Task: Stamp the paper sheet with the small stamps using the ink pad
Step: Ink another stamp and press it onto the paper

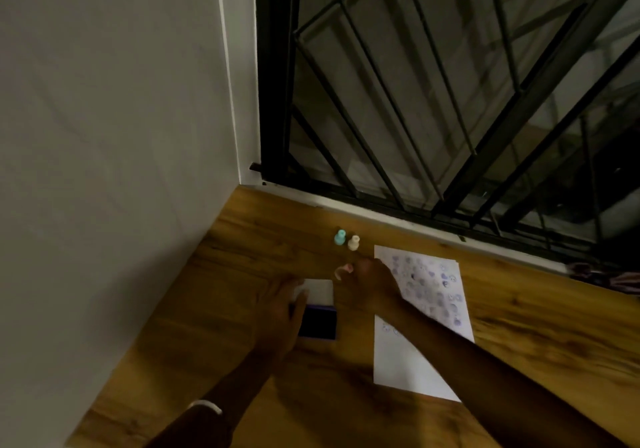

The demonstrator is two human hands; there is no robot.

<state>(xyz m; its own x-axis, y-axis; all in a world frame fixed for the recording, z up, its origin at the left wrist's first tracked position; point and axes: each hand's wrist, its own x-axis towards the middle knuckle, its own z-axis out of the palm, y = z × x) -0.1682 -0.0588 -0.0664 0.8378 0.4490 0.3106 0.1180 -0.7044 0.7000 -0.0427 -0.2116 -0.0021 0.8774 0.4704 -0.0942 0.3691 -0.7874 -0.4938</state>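
A white paper sheet lies on the wooden floor, its far half covered with blue stamp marks. To its left sits the open ink pad, dark pad near me and white lid flipped back. My left hand rests on the pad's left edge, fingers curled around it. My right hand hovers between pad and sheet, pinching a small pink stamp, which is blurred. A teal stamp and a cream stamp stand upright beyond the hands.
A white wall runs along the left. A black metal window grille with a white sill borders the far side. The wooden floor stretches right of the sheet. A dark bundle lies at the right edge.
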